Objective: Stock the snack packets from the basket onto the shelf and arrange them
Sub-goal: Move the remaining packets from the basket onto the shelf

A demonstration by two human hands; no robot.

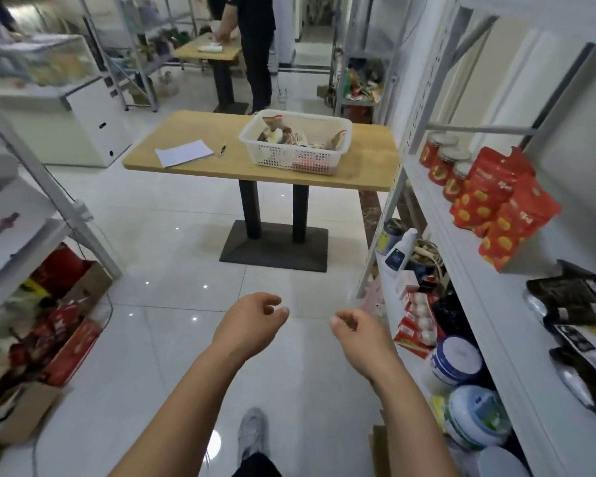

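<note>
1. The left hand (246, 325) and right hand (362, 333), at 6 o'clock above the glossy white tiled floor (172, 270), are loosely curled and hold nothing.
2. The white perforated plastic basket (283, 156), at 12 o'clock, stands on the rectangular light wooden table (200, 166) and holds the mixed snack packets (279, 134).
3. The white metal shelf (461, 242), at 3 o'clock, carries red orange-spotted pouches (503, 197).

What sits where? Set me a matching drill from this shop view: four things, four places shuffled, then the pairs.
1 white basket
2 paper sheets
3 red packets
4 cardboard box

A floor, lower left
B shelf at right, beside the jars
C table, right end
D table, left end, near the pen

Pairs: 1-C, 2-D, 3-B, 4-A
</note>
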